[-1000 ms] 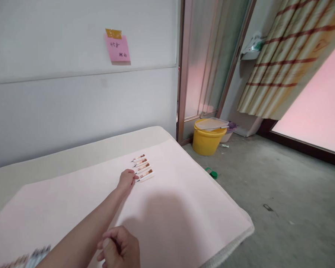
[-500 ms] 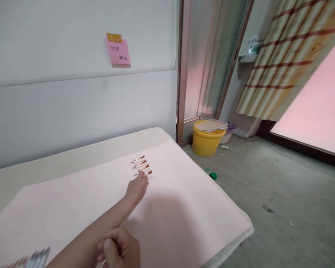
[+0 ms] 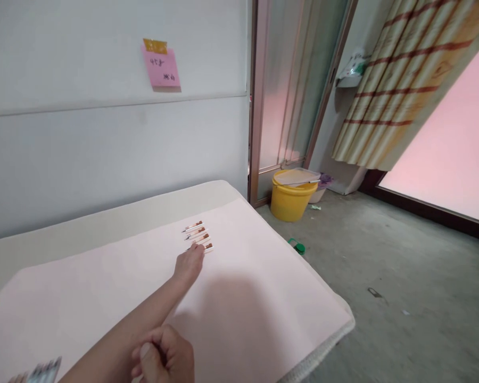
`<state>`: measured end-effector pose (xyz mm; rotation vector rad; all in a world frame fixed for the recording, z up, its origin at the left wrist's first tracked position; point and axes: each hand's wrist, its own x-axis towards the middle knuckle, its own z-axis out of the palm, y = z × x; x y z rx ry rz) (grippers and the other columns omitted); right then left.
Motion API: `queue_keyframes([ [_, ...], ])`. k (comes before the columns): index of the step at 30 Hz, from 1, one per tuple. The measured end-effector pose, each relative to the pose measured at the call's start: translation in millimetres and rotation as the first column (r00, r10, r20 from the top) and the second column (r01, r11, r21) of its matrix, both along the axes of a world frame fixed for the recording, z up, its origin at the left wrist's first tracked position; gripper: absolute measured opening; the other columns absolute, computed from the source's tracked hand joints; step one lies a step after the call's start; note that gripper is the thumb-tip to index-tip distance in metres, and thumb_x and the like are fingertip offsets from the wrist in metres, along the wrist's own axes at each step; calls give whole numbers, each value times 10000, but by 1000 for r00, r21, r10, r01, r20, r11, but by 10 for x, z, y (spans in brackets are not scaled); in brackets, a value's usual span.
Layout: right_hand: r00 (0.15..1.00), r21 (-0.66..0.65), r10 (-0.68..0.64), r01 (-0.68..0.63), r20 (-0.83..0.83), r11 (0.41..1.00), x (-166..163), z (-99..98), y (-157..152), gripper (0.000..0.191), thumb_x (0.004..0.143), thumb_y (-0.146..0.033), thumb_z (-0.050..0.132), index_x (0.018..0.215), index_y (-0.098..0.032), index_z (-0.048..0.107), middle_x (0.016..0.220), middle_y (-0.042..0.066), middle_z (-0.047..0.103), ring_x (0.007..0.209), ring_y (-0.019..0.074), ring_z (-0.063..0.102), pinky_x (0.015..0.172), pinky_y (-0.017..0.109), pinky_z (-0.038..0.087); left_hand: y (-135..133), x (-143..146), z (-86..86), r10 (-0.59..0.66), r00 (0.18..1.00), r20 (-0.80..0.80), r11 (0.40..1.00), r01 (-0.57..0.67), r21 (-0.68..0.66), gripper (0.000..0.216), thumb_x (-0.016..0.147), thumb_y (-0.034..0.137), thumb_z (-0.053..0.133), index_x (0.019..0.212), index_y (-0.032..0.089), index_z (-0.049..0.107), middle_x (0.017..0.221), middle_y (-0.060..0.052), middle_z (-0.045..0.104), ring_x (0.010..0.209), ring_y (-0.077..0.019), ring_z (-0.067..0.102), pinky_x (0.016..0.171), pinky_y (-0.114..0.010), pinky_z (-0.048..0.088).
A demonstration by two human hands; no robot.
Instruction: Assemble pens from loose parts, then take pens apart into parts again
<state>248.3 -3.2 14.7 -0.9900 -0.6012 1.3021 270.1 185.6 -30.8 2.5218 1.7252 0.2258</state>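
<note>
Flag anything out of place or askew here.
The small brushes lie in a tidy row on the pink cloth at the left hand. Only oddities are on the floor: a green cap loose near the yellow bucket, and a dark scrap farther right.

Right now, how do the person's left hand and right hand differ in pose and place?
The left hand is stretched across the pink cloth; the right hand sits close to the body. The left hand's fingertips meet the row of brushes; the right hand is a closed fist, touching none. Both are bare.

Pink sheet (image 3: 243, 319), yellow bucket (image 3: 289, 202), pink note (image 3: 162, 68), red-striped beige curtain (image 3: 399, 80)
</note>
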Motion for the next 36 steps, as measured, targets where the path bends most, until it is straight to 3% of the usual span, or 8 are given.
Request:
queue_keyframes([
  [5,998,22,32,-33,58,999,41,26,16,140,654,-125,456,630,-145,592,550,13,622,448,103,526,392,170,329,-245,-265,131,27,995,96,1000,-27,0,232,842,254,412,1011,225,568,1104,-30,593,910,-166,580,765,-275,415],
  [10,995,19,59,-61,82,998,58,91,-40,143,689,-154,468,678,-135,610,593,22,628,483,104,530,411,174,338,-899,-1068,434,210,926,314,978,-202,-59,214,816,334,437,927,250,600,929,13,656,741,-145,592,688,-251,443],
  [13,990,-1,112,-112,80,994,73,150,-115,138,701,-181,484,691,-137,615,632,25,631,514,106,542,443,179,357,-1410,-1689,771,476,783,400,870,-486,-84,276,762,453,489,906,254,615,601,33,604,552,-165,546,561,-267,433],
  [17,976,-48,193,-189,101,981,83,153,-198,109,681,-226,545,701,-139,608,632,27,630,531,118,548,472,197,377,-1941,-2374,1054,583,657,478,743,-669,11,315,726,473,515,919,250,623,701,21,660,631,-183,588,574,-268,437],
  [20,952,-51,256,-251,171,967,59,85,-242,132,696,-260,555,720,-141,607,659,37,639,559,131,555,495,219,392,-2089,-2679,984,637,662,394,716,-698,15,253,757,397,468,858,228,628,755,5,680,698,-173,609,609,-249,433],
  [24,902,-76,326,-317,285,945,2,-26,-301,147,714,-263,547,751,-136,611,686,49,638,583,142,556,513,242,405,-2068,-2794,734,680,733,-3,731,-678,-74,264,800,253,369,737,213,622,772,-39,687,749,-178,623,608,-251,407],
  [30,831,-164,414,-381,372,910,-106,-194,-338,164,716,-302,571,747,-149,620,705,60,647,606,158,558,535,268,416,-2016,-2686,454,641,761,-98,741,-647,-179,201,750,194,464,749,158,661,828,-140,682,823,-251,632,672,-320,423],
  [36,789,-225,495,-441,364,869,-139,-288,-307,185,700,-332,593,743,-155,625,706,69,653,607,165,559,528,273,410,-1970,-2643,302,684,722,-107,687,-686,-240,249,763,133,438,833,101,675,890,-207,666,906,-285,621,752,-370,428],
])
